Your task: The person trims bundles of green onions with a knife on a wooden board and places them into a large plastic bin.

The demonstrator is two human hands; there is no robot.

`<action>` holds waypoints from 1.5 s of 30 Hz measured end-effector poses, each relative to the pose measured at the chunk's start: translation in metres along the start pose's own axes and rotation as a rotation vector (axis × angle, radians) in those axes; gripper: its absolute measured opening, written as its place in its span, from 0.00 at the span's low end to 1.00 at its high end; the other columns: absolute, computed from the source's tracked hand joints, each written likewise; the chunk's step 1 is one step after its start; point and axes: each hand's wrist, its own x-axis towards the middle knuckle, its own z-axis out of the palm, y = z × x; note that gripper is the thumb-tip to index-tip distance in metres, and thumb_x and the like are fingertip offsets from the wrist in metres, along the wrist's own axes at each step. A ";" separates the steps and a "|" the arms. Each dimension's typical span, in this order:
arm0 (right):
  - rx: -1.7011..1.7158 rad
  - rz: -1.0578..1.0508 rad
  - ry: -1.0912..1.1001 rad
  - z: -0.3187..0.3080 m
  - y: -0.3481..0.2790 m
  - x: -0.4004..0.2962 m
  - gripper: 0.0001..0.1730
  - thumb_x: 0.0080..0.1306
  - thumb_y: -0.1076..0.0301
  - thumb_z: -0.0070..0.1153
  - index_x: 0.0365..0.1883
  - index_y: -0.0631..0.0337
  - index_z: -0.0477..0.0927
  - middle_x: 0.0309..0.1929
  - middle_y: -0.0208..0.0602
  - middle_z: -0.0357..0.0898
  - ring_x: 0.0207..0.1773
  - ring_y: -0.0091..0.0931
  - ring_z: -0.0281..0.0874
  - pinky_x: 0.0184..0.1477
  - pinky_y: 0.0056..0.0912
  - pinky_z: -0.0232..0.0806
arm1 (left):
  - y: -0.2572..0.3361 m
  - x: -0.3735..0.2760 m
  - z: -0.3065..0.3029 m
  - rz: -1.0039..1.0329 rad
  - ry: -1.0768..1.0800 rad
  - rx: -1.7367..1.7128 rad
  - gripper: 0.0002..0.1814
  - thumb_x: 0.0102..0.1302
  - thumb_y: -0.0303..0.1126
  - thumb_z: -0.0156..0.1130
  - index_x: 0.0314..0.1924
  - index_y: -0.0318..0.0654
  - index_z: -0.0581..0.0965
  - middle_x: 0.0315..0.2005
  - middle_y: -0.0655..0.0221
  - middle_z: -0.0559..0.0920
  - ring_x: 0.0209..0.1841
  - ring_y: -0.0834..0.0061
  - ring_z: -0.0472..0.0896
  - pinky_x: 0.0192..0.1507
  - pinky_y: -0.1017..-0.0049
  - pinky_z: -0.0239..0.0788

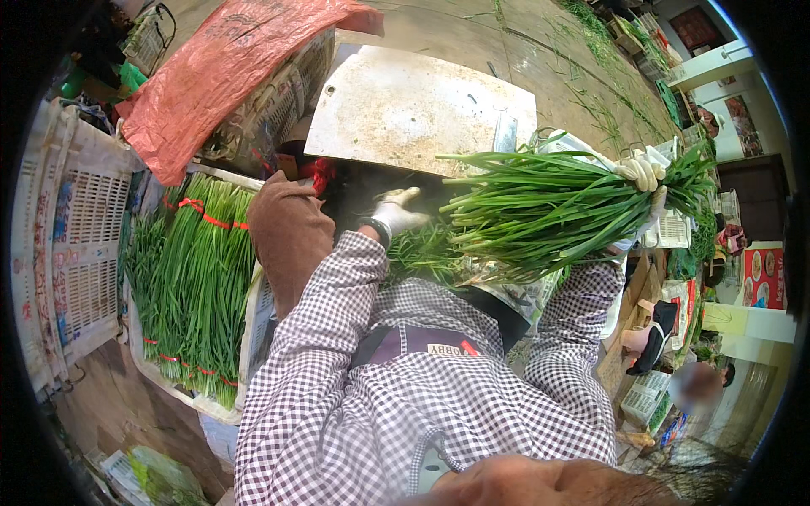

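My right hand, in a pale glove, is closed around a large bunch of garlic chives near its leafy end. The pale cut ends point left, towards the middle of the view. My left hand, in a whitish glove, is held apart from the bunch with its fingers spread and nothing seen in it. Loose green trimmings lie below the left hand, over my lap. Just beyond both hands is a stained white board, with a flat metallic-looking piece near its right edge.
At left, a white plastic crate holds chive bundles tied with red bands. A brown cloth hangs by its edge. An orange-red plastic sheet covers stacked crates. Scattered leaves litter the floor. Another person is at lower right.
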 end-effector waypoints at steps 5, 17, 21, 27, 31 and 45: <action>0.027 -0.007 0.212 -0.011 0.024 0.000 0.09 0.66 0.71 0.52 0.43 0.56 0.68 0.28 0.21 0.59 0.36 0.19 0.59 0.54 0.30 0.59 | 0.051 -0.001 0.007 0.175 -0.594 -1.654 0.28 0.72 0.47 0.51 0.64 0.36 0.67 0.60 0.60 0.73 0.61 0.70 0.71 0.61 0.67 0.64; 0.022 0.063 -0.074 -0.013 0.021 0.002 0.06 0.68 0.70 0.50 0.40 0.55 0.66 0.27 0.21 0.57 0.33 0.19 0.58 0.52 0.28 0.58 | 0.079 -0.023 0.003 0.241 -0.365 -1.385 0.20 0.67 0.33 0.60 0.56 0.33 0.74 0.50 0.65 0.80 0.48 0.74 0.80 0.50 0.72 0.73; 0.068 0.030 0.096 -0.003 0.022 0.004 0.06 0.69 0.70 0.48 0.43 0.57 0.68 0.28 0.23 0.57 0.34 0.20 0.59 0.53 0.30 0.59 | 0.062 -0.018 0.014 0.167 -0.382 -1.359 0.23 0.67 0.34 0.60 0.60 0.34 0.72 0.52 0.66 0.79 0.48 0.76 0.79 0.48 0.72 0.72; 0.051 -0.033 0.265 -0.022 0.006 0.010 0.08 0.67 0.70 0.53 0.43 0.59 0.71 0.30 0.26 0.64 0.38 0.24 0.64 0.54 0.32 0.62 | 0.020 0.004 0.030 0.109 -0.356 -1.407 0.21 0.72 0.47 0.52 0.54 0.40 0.73 0.45 0.69 0.78 0.46 0.72 0.77 0.48 0.68 0.73; -0.289 -0.085 0.475 -0.038 0.015 0.013 0.07 0.68 0.69 0.51 0.42 0.60 0.74 0.33 0.31 0.73 0.38 0.28 0.71 0.53 0.36 0.67 | 0.040 -0.008 0.028 0.036 -0.344 -1.482 0.30 0.71 0.58 0.46 0.57 0.40 0.71 0.41 0.72 0.78 0.35 0.83 0.74 0.32 0.78 0.68; -0.461 -0.117 0.435 -0.074 -0.029 0.034 0.06 0.69 0.68 0.49 0.39 0.61 0.75 0.34 0.32 0.75 0.41 0.29 0.73 0.52 0.35 0.67 | 0.034 -0.031 0.011 -0.148 -0.243 0.565 0.28 0.66 0.46 0.57 0.65 0.53 0.69 0.65 0.60 0.68 0.66 0.56 0.65 0.67 0.62 0.54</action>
